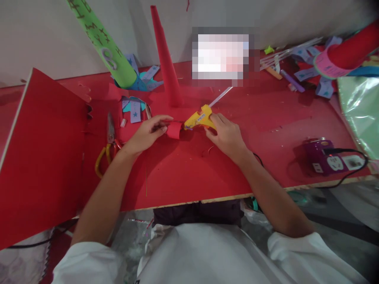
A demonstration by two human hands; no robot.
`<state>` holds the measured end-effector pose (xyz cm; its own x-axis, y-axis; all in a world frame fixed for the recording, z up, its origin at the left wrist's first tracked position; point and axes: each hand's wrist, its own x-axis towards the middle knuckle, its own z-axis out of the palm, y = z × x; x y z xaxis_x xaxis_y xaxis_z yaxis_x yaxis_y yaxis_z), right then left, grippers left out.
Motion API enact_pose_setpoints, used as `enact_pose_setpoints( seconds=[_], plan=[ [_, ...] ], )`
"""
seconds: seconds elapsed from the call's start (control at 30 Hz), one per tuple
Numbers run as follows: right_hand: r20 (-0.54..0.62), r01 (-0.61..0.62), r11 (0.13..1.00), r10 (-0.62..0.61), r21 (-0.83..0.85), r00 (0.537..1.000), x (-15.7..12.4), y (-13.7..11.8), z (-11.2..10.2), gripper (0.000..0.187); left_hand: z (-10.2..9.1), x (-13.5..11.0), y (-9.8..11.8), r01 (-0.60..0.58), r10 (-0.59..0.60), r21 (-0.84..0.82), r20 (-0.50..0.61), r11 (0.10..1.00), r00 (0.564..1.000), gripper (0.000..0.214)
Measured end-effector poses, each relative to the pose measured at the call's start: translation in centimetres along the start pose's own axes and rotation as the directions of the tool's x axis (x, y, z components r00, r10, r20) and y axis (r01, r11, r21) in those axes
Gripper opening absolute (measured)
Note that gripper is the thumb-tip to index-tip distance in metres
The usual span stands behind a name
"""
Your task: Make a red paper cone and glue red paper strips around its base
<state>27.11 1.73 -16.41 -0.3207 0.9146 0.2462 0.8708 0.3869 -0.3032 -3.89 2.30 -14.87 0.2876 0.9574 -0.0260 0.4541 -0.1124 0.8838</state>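
Note:
My left hand (151,132) pinches a short curled piece of red paper (174,129) just above the table. In my right hand (226,132) is a yellow hot glue gun (199,118), a clear glue stick (221,96) poking out of its back. The nozzle points left and meets or nearly meets the right end of the red paper; whether they touch I cannot tell. Behind them a tall, narrow red paper cone (166,59) stands upright. Scissors (110,134) with yellow and red handles lie left of my left forearm.
A green lettered tube (103,43) stands back left near blue star tags (135,111). A large red board (44,154) rises at left. On the right are a purple power socket box (324,157) with a black cord, a red cone with a pink band (331,63), and green wrap (361,114).

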Motion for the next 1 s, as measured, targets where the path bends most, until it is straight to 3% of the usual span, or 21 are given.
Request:
enact_pose_setpoints(
  seconds=[0.1, 0.3, 0.83, 1.0],
  plan=[
    [0.001, 0.0, 1.0, 0.0, 0.007, 1.0, 0.0, 0.1, 0.0, 0.031, -0.1, -0.1, 0.3, -0.008, 0.008, 0.009, -0.037, 1.0, 0.999, 0.042],
    [0.01, -0.007, 0.999, 0.007, 0.038, 1.0, 0.0, 0.2, 0.1, 0.03, -0.8, -0.5, 1.4, -0.025, 0.021, 0.091, 0.039, 0.996, 0.999, 0.053],
    [0.0, -0.007, 1.0, 0.007, 0.014, 1.0, 0.0, -0.1, -0.4, 0.032, 0.2, -0.1, 0.2, -0.007, 0.01, 0.045, -0.06, 0.999, 0.998, 0.041],
    [-0.062, 0.011, 1.0, -0.011, 0.008, 0.998, -0.1, 0.1, -0.1, 0.032, 0.3, 0.0, -0.1, -0.005, 0.006, 0.009, -0.068, 1.0, 0.998, 0.04]
  ],
)
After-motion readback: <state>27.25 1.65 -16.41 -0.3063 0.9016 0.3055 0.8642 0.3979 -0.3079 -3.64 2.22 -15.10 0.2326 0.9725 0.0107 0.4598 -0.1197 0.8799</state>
